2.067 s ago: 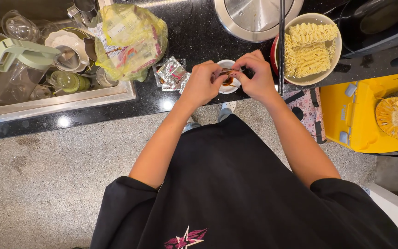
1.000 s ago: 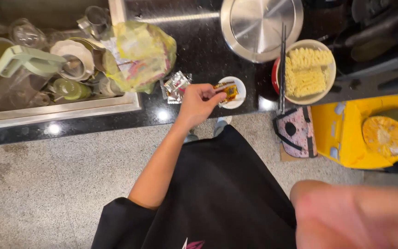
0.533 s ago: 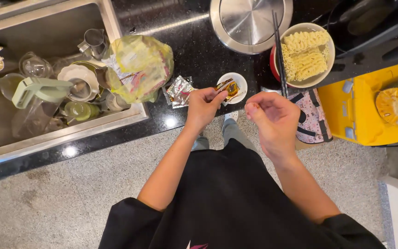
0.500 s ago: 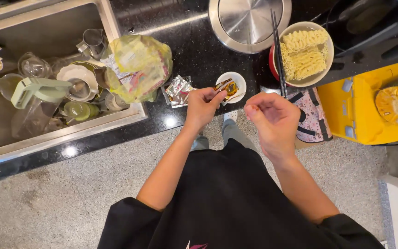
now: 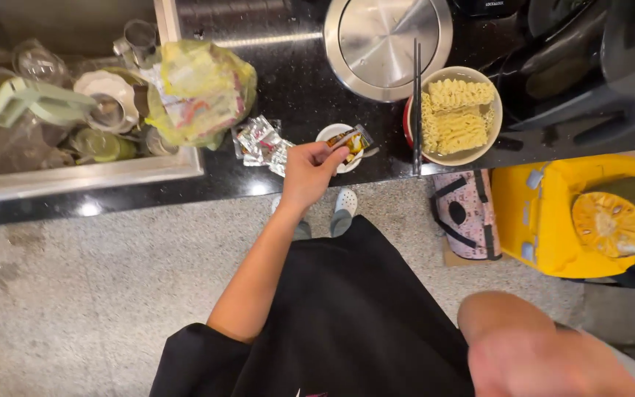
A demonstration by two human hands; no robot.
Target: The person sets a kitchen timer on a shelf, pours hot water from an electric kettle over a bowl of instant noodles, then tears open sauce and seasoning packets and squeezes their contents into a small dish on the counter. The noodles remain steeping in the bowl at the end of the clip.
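Left hand is pinching a small orange sachet over a little white dish on the black counter; right hand is hanging blurred near the camera, its grip unclear, with a noodle bowl sitting just right of the dish

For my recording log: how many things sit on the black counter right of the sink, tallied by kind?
Seasoning sachets: 3 (one in the left hand, two silvery)
Bowls: 2 (small white dish, noodle bowl)
Chopstick pairs: 1
Pot lids: 1
Plastic bags: 1
Total: 8
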